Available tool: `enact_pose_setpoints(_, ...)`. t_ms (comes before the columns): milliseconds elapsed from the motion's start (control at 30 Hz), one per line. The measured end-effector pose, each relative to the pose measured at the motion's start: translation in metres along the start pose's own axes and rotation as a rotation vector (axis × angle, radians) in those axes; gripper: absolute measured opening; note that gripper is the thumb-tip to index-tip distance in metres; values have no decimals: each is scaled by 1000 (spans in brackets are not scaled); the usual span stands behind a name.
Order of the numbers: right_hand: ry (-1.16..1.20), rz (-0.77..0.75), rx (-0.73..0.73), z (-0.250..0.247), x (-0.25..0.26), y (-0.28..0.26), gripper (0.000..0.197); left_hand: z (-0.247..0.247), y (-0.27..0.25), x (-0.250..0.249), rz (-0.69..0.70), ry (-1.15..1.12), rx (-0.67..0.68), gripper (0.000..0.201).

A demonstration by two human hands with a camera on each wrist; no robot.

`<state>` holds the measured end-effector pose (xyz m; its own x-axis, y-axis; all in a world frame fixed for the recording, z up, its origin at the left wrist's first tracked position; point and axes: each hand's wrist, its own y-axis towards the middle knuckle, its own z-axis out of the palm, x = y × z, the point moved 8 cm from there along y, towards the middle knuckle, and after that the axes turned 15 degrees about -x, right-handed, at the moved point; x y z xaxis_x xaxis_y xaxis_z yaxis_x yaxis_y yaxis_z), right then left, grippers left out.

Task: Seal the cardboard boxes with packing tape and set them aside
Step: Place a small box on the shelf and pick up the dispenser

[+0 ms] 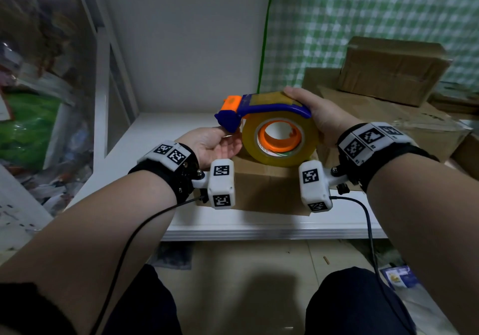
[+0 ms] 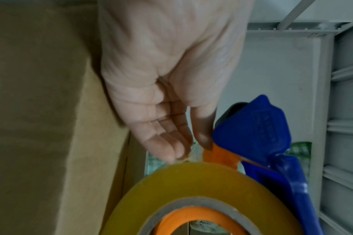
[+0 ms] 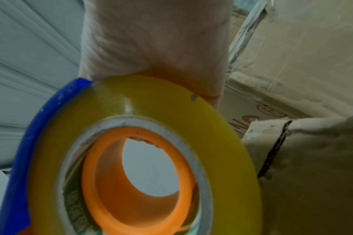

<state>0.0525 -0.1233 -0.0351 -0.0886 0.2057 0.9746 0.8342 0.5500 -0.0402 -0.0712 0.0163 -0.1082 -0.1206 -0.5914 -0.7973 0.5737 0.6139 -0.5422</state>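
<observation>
Right hand curls round the tape dispenser, held just above the box on the table. Left hand, fingers straight, picks at the tape end by the cutter (edge hidden). Risk: tape end slips back, or thumb catches the blade.

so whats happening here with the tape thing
A person holds a blue tape dispenser with its yellow tape roll over a small cardboard box on a white shelf. The right hand grips the dispenser; the left hand reaches its fingers to the cutter end. More boxes sit stacked at right.
</observation>
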Motion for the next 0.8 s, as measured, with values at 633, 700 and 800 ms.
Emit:
enact_pose_setpoints(633, 21, 33, -31, -4, -7, 6, 58, -5, -5, -4, 35, -5, 22, 37)
enact_pose_setpoints(700, 18, 35, -24, -3, -7, 6, 60, -5, -7, -5, 64, 24, -14, 26)
enact_pose_setpoints(800, 26, 36, -24, -5, -8, 6, 61, -4, -5, -6, 61, 13, -21, 23)
